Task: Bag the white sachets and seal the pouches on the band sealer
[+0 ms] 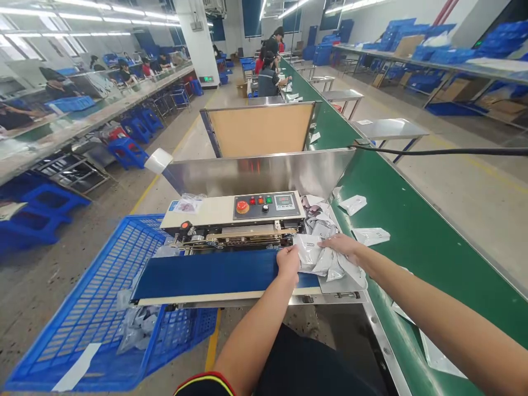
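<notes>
The person's left hand [287, 262] is pinching the left edge of 1 flat white plastic packet [307, 254]; the right hand [341, 246] is gripping its right edge with closed fingers. Both are holding it near the right end of a flat blue machine belt [206, 275], beside piled white-and-silver packets [324, 226].

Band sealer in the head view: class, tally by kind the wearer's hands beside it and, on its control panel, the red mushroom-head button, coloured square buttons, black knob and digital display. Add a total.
Hands: 2 (left hand, right hand)
Red mushroom-head button: 1
Coloured square buttons: 3
Black knob: 1
Digital display: 1
Total: 8
</notes>
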{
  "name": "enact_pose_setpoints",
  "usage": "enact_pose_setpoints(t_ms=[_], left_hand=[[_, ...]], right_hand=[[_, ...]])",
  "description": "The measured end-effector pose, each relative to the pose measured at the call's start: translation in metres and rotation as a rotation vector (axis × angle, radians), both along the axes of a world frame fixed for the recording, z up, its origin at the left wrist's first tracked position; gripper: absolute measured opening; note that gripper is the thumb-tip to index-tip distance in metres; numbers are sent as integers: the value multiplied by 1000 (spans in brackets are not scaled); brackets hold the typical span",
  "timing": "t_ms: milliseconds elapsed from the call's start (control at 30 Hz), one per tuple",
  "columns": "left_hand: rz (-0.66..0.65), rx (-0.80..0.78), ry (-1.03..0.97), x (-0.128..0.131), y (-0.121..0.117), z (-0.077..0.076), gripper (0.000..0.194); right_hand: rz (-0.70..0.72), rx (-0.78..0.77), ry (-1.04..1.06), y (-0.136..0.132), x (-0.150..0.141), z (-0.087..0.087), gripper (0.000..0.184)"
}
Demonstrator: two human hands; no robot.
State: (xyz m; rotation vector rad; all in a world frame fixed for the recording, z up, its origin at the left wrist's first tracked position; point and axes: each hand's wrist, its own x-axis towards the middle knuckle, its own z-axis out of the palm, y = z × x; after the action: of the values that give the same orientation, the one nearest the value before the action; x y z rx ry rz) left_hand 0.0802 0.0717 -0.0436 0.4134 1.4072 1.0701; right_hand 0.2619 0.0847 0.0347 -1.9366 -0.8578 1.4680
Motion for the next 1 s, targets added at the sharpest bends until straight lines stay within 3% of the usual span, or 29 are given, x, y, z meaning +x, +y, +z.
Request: enact_pose_setpoints(t_ms=[100, 233, 300, 367, 433, 500, 567, 667, 767, 867, 1000], left_hand=[[52, 3, 21, -18, 1, -3, 48], [147, 51, 70, -58, -12, 5, 45], [204, 160, 184, -76, -30, 14, 49], [162, 315, 336, -83, -52, 26, 55], [-65, 429, 356, -76, -70, 36, 55], [-362, 462, 221, -60, -80, 44, 55], [-513, 457, 98, -44, -80, 48, 58], [-444, 406, 8, -32, -71, 47, 72], [-454, 380, -25, -31, -65, 46, 83], [-470, 466, 110, -27, -64, 47, 72], [-329, 510, 343, -11, -57, 39, 51]], right_hand=[[81, -149, 103, 12, -10, -1, 37], [117, -15, 38, 9, -15, 3, 39], [130, 74, -8, -2, -16, 7, 41], [163, 144, -42, -17, -20, 13, 43], [219, 195, -58, -32, -28, 21, 43], [251, 228, -34, -43, -36, 29, 45], [212, 236, 46, -50, -37, 35, 55], [101, 219, 147, -57, -23, 37, 73], [111, 270, 102, -65, -8, 32, 66], [164, 320, 93, -72, -4, 23, 54], [96, 296, 42, -68, 1, 12, 51]])
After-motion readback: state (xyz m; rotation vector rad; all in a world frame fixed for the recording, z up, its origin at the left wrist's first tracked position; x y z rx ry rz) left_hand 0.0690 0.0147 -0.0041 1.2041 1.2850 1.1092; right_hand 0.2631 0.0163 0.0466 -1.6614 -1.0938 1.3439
